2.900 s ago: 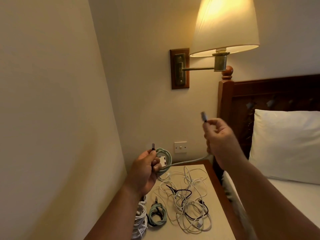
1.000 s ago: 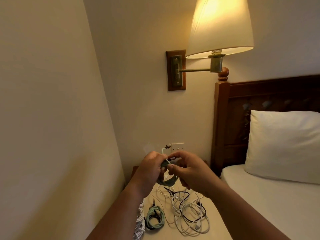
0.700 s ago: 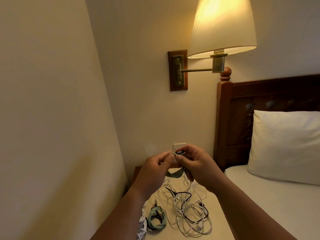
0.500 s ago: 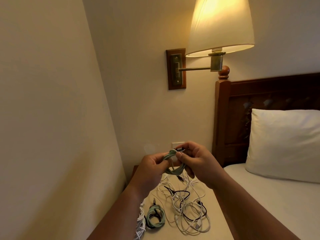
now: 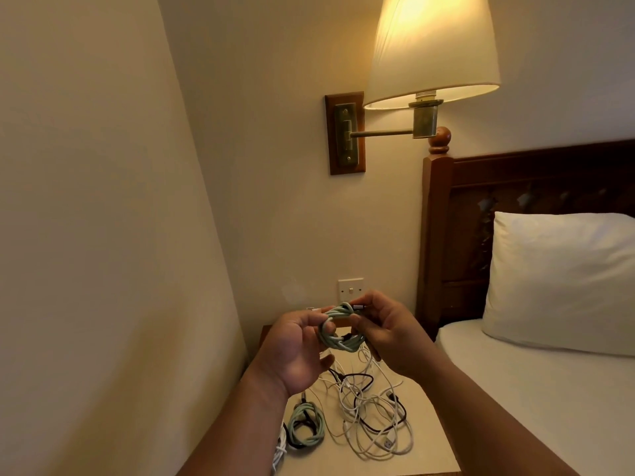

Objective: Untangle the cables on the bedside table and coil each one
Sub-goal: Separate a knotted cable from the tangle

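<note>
We've got the green coil (image 5: 338, 329) up over the table (image 5: 319, 463). Left hand (image 5: 295, 352) is curled round the loops so they don't spring apart, and right hand (image 5: 388, 328) is pinching the plug (image 5: 357, 307), probably to tuck it in. The tangle (image 5: 371, 417) sits underneath, beside a finished coil (image 5: 305, 429).

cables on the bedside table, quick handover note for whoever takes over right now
Left hand holds a green cable coil above the bedside table; right hand pinches its plug end at the coil's top.
Done: a second green coil and a white coil lie at the table's near left.
To do: finish and set down the held coil, then untangle and coil the white and black tangle mid-table.
</note>
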